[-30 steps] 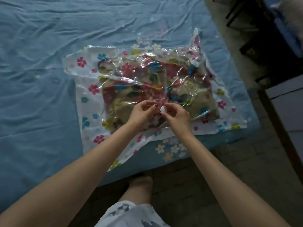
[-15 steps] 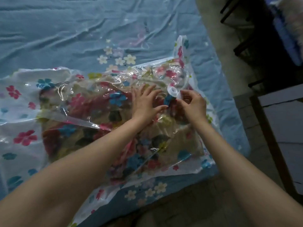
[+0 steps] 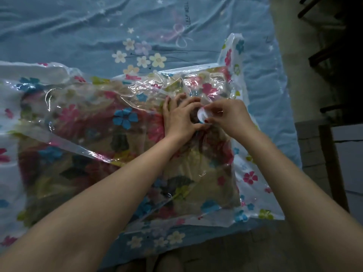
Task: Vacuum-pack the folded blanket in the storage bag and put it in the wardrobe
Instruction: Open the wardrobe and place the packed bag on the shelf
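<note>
- Left hand (image 3: 179, 116): forearm runs in from 7 o'clock, palm down, fingers (image 3: 167, 104) spread and lightly curved.
- Right hand (image 3: 230, 114): forearm enters from 5 o'clock, fingers curled in a pinch toward 9 o'clock.

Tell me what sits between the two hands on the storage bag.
In the head view, a small white round cap sits between the left hand and right hand, pinched by the right fingers, over the storage bag holding the blanket.
</note>
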